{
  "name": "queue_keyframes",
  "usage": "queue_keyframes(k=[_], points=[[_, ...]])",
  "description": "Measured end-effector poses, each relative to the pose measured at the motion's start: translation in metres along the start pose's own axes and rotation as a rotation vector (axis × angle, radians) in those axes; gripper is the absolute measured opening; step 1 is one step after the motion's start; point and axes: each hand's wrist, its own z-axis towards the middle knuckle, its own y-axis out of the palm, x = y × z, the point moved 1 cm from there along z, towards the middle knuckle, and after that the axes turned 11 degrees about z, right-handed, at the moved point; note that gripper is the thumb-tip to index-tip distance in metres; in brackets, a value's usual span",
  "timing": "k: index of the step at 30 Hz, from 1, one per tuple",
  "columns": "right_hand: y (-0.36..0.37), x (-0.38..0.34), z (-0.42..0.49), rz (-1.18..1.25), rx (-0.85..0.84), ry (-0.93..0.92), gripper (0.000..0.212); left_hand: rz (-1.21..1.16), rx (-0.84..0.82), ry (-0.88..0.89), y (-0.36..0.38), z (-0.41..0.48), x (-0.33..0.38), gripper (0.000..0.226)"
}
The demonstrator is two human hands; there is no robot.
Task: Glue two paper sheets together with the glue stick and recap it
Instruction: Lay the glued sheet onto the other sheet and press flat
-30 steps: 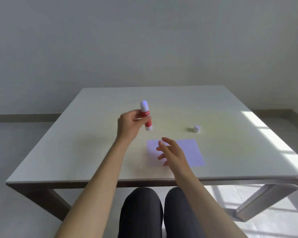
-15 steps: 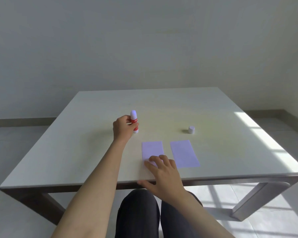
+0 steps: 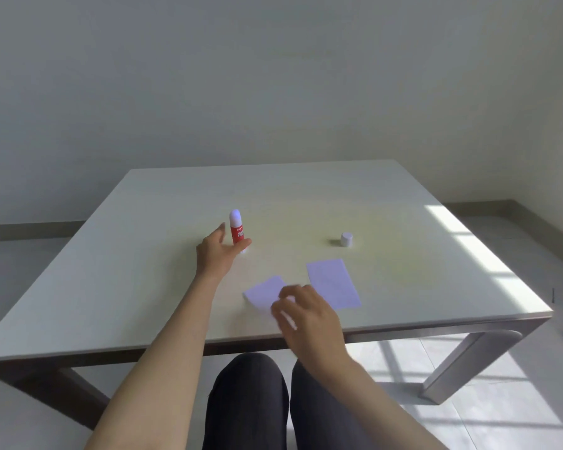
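The red glue stick point(image 3: 237, 232) stands upright and uncapped on the white table point(image 3: 111, 287), its pale tip up. My left hand point(image 3: 213, 254) is beside it with fingers spread and the thumb near its base, holding nothing. The white cap point(image 3: 346, 239) sits alone to the right. Two lilac paper sheets lie near the front edge. My right hand point(image 3: 306, 316) pinches the near corner of the left sheet point(image 3: 264, 292), which is turned askew and partly raised. The right sheet point(image 3: 333, 282) lies flat, apart from it.
The table's front edge runs just under my right hand, with my knees point(image 3: 251, 401) below it. Sunlight falls on the table's right side and the floor. A bare wall stands behind the table.
My left hand set the glue stick down upright and opened off it. My right hand slid one sheet to the left, away from the other, then gripped its corner and turned it.
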Motion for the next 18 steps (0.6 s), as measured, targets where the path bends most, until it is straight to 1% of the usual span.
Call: queue_keyframes(k=[1, 2, 3, 4, 5, 6, 7, 8, 9, 10, 11, 12, 14, 18], points=[[-0.009, 0.003, 0.005, 0.095, 0.073, 0.097, 0.009, -0.023, 0.013, -0.041, -0.001, -0.005, -0.002, 0.071], [-0.018, 0.008, 0.012, 0.211, 0.146, 0.204, 0.009, -0.071, 0.073, -0.056, -0.002, -0.014, -0.002, 0.078], [-0.028, 0.014, 0.017, 0.332, 0.225, 0.312, 0.012, -0.135, 0.173, -0.043, -0.001, -0.025, -0.001, 0.076], [-0.036, 0.02, 0.022, 0.44, 0.304, 0.425, 0.014, -0.199, 0.291, -0.016, 0.0, -0.038, 0.001, 0.067], [-0.043, 0.026, 0.027, 0.571, 0.37, 0.551, 0.013, -0.262, 0.39, 0.017, 0.001, -0.052, 0.003, 0.056], [-0.048, 0.032, 0.029, 0.744, 0.421, 0.677, 0.01, -0.327, 0.437, 0.041, 0.004, -0.065, 0.007, 0.043], [-0.05, 0.035, 0.03, 0.943, 0.446, 0.79, 0.006, -0.394, 0.408, 0.049, 0.008, -0.078, 0.011, 0.03], [-0.05, 0.036, 0.029, 1.122, 0.452, 0.882, 0.005, -0.47, 0.309, 0.042, 0.013, -0.089, 0.016, 0.019], [-0.049, 0.037, 0.027, 1.237, 0.446, 0.952, 0.005, -0.54, 0.178, 0.024, 0.02, -0.098, 0.021, 0.016], [-0.047, 0.038, 0.024, 1.283, 0.432, 1.001, 0.005, -0.586, 0.064, 0.008, 0.026, -0.106, 0.026, 0.017], [-0.044, 0.037, 0.021, 1.302, 0.423, 1.028, 0.003, -0.611, -0.017, 0.003, 0.031, -0.111, 0.031, 0.017], [-0.042, 0.038, 0.018, 1.309, 0.423, 1.04, 0.002, -0.628, -0.063, 0.005, 0.035, -0.114, 0.036, 0.014], [-0.041, 0.041, 0.015, 1.311, 0.436, 1.048, 0.002, -0.636, -0.097, 0.013, 0.039, -0.116, 0.043, 0.008], [-0.051, 0.052, 0.01, 1.257, 0.398, 1.026, 0.006, -0.572, -0.134, 0.003, 0.044, -0.115, 0.049, 0.012]])
